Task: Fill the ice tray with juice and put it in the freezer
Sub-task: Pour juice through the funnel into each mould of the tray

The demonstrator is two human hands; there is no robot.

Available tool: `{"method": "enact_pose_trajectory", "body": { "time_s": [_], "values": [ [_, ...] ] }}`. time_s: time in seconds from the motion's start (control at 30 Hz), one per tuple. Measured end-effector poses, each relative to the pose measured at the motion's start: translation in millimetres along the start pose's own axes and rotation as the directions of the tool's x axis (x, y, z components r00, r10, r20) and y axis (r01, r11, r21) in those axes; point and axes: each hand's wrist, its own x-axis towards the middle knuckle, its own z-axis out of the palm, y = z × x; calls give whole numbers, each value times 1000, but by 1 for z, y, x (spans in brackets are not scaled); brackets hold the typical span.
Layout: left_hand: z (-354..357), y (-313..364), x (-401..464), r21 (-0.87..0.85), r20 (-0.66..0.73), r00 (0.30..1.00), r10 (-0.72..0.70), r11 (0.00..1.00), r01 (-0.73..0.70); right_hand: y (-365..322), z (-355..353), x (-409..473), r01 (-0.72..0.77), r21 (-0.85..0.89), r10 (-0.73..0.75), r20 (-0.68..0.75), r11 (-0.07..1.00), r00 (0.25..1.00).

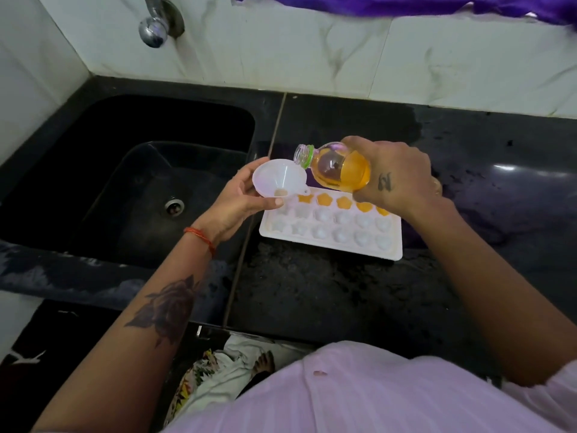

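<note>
A white ice tray [331, 242] with star-shaped cells lies on the black counter. The cells of its far row hold orange juice; the two nearer rows look white. My left hand [237, 201] holds a white funnel [279, 178] above the tray's far left corner. My right hand [396, 173] grips a clear juice bottle [337, 165] with a green neck ring, tipped on its side, its uncapped mouth just over the funnel's rim. Orange juice sits in the bottle's lower part. No stream shows at the mouth.
A black sink [131, 170] with a drain lies left of the tray, a chrome tap [156, 26] on the marble wall above it. Purple cloth [437, 4] hangs at the top right. The counter [468, 151] runs on to the right and toward me.
</note>
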Motion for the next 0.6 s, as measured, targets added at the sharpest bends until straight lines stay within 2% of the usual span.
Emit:
{"method": "enact_pose_trajectory", "body": {
  "time_s": [0.37,0.6],
  "values": [
    [-6,-12,6,0,42,999,-31,1000,31,-9,8,-3,25,-208,-32,-31,978,999],
    [-6,-11,6,-3,48,998,-37,999,37,-11,9,0,22,-248,-29,-25,968,999]
  ]
}}
